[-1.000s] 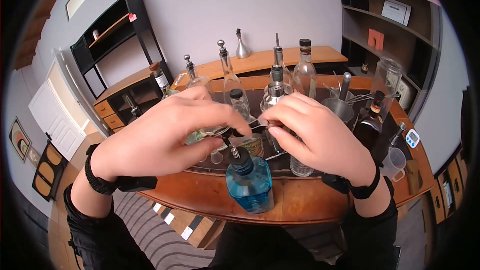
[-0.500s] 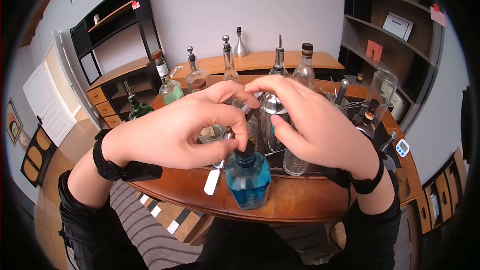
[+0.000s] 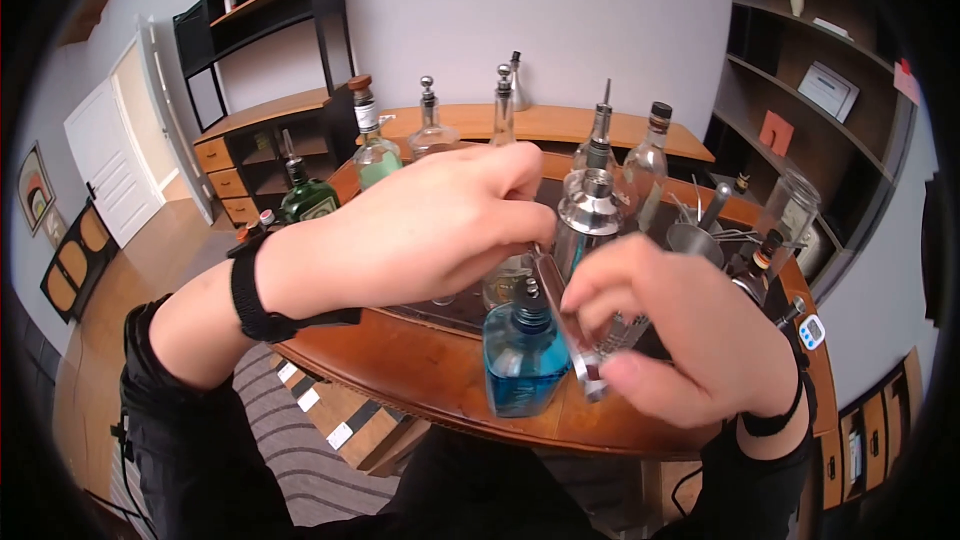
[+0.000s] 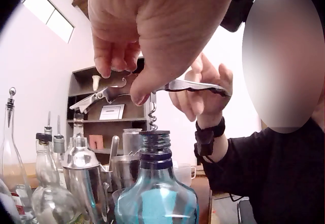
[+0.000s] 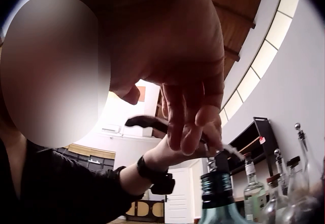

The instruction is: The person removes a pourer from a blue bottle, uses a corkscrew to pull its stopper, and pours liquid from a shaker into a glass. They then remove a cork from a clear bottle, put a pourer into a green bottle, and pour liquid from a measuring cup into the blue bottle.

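A blue glass bottle point(image 3: 525, 372) stands at the table's front edge, its dark neck ring point(image 4: 156, 159) under an uncapped mouth. The spiral of a waiter's corkscrew point(image 4: 190, 85) goes down into the bottle's mouth. Thumb and fingers of my left hand point(image 3: 425, 225) pinch the corkscrew's middle above the bottle. Its handle point(image 3: 568, 325) slants toward my right hand point(image 3: 690, 335) in the head view. That hand's fingers are spread and loosely bent around the handle's far end, without gripping it. On the corkscrew's other side, a metal lever point(image 4: 94, 100) sticks out.
Just behind the blue bottle stand a metal cocktail shaker point(image 3: 588, 215) and several clear bottles. A green bottle point(image 3: 308, 202) is at the left. On the right are a metal cup of bar tools point(image 3: 693, 240), a tall glass point(image 3: 795, 202) and a white timer point(image 3: 811, 331).
The corkscrew's handle has swung round to the right over the bottle. My right hand has moved right and down, away from my left fingers. The head view has shifted left.
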`<state>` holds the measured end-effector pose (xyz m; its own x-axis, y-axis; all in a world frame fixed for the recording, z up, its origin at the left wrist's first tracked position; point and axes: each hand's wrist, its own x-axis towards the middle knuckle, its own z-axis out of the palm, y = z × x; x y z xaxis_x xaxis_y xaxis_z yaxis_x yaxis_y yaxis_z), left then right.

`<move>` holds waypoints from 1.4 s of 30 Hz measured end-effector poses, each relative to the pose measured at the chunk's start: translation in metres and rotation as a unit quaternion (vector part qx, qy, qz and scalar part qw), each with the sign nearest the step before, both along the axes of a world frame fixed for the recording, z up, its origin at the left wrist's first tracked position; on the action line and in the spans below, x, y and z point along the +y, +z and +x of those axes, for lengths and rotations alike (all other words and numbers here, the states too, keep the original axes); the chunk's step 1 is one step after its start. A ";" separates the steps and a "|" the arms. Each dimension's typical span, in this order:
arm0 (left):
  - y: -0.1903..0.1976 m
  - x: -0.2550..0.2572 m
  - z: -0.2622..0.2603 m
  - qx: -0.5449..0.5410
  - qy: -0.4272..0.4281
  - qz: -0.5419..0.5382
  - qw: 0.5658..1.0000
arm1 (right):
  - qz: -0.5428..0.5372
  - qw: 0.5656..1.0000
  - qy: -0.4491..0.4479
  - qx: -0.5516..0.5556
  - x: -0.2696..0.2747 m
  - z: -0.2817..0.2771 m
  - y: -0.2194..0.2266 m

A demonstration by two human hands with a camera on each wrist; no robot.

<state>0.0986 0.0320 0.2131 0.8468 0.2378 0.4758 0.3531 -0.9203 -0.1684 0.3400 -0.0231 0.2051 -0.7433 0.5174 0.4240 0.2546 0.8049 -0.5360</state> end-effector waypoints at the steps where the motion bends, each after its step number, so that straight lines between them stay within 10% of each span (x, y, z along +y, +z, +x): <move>1: 0.000 0.000 0.000 0.000 0.005 0.001 1.000 | 0.001 1.000 0.005 0.000 0.001 -0.002 0.001; 7: 0.006 0.002 -0.005 -0.015 -0.046 -0.282 0.958 | 0.104 0.989 -0.073 0.071 0.029 0.003 0.002; 11: 0.016 -0.015 -0.002 0.020 -0.009 -0.290 0.957 | 0.252 0.965 -0.063 0.025 0.063 -0.003 -0.018; 21: 0.004 0.001 -0.003 -0.009 0.007 0.060 0.998 | 0.117 0.986 -0.120 0.023 0.019 -0.002 -0.019; 25: -0.006 0.007 -0.005 0.025 0.070 -0.098 0.992 | 0.165 0.986 0.002 -0.037 0.007 -0.003 -0.010; 31: 0.004 0.007 -0.010 0.011 -0.068 -0.345 0.936 | 0.193 0.973 -0.116 0.057 0.035 0.002 -0.008; 37: 0.010 -0.005 -0.005 -0.019 -0.047 -0.313 0.948 | 0.207 0.973 -0.096 -0.039 0.052 0.008 -0.018; 39: 0.018 -0.007 -0.007 0.003 0.093 -0.343 0.935 | 0.225 0.960 -0.159 -0.047 0.037 0.006 -0.013; 42: 0.008 0.006 -0.010 0.010 0.018 -0.086 0.996 | 0.204 0.975 -0.086 0.009 0.020 0.004 -0.014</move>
<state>0.0883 0.0380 0.2210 0.8448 0.3454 0.4086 0.3854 -0.9226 -0.0169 0.3439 -0.0027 0.1914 -0.6512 0.4201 0.6321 0.3983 0.8981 -0.1865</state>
